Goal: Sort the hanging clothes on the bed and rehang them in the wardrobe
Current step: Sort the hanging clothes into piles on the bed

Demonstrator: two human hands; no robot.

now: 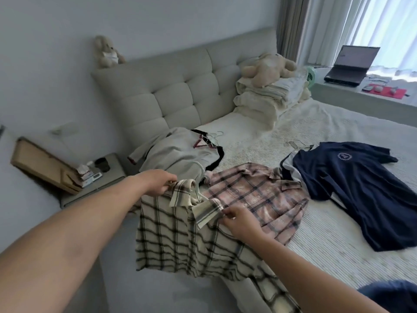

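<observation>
We're holding the cream plaid shirt (180, 233) at the bed's (327, 233) near edge, left hand (161, 182) gripping its shoulder, right hand (239, 220) pinching the collar. The navy tee's (361, 188) round logo is too blurry to read.

So on the bed (338, 233): sweater (178, 152) up near the headboard (180, 93), one shirt (259, 195) right of it mid-bed, tee (361, 188) further right, another shirt (180, 240) hanging over the near left edge, folded bedding (266, 98) stacked at the head end
</observation>
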